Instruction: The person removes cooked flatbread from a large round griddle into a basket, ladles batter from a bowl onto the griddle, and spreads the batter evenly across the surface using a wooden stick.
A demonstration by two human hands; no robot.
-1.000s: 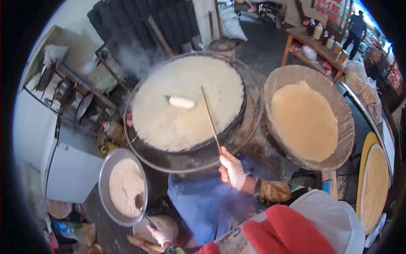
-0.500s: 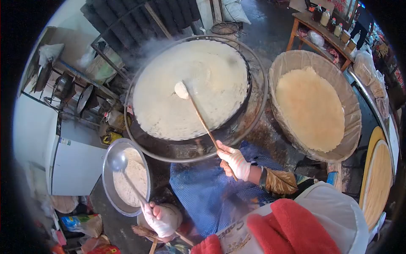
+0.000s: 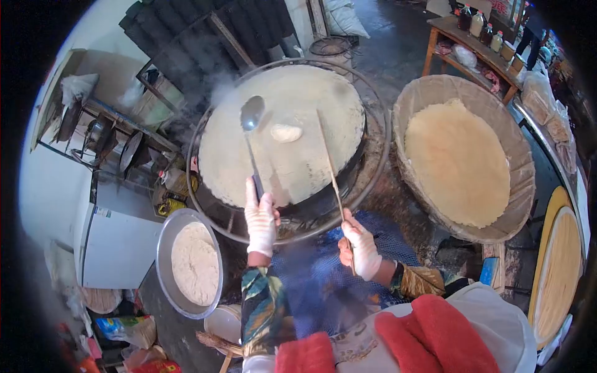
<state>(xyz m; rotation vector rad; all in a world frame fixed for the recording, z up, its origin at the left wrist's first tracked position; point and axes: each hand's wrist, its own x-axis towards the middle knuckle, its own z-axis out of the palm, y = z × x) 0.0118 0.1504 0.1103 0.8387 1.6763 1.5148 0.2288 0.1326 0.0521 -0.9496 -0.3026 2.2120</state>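
A large round griddle (image 3: 314, 204) carries a wide pale layer of batter (image 3: 224, 155), and steam rises at its back left. My left hand (image 3: 261, 224), in a thin clear glove, is closed around the dark handle of a metal ladle (image 3: 252, 113). The ladle's bowl is above the batter layer. In my right hand (image 3: 360, 247), also gloved, is a thin wooden stick (image 3: 330, 163). It slants up over the griddle, its far end right of a pale lump of batter (image 3: 286, 132). That lump sits near the layer's middle.
Left of my legs stands a metal basin (image 3: 166, 264) of pale batter. At the right, a cloth-lined basket (image 3: 407, 168) holds a flat tan pancake (image 3: 460, 161). Round wooden boards (image 3: 556, 276) lean at far right. Bottles stand on a wooden table (image 3: 444, 26) behind.
My left hand has swung the ladle from the basin up over the griddle. The stick's end has moved right, and the batter lump now lies apart from it.
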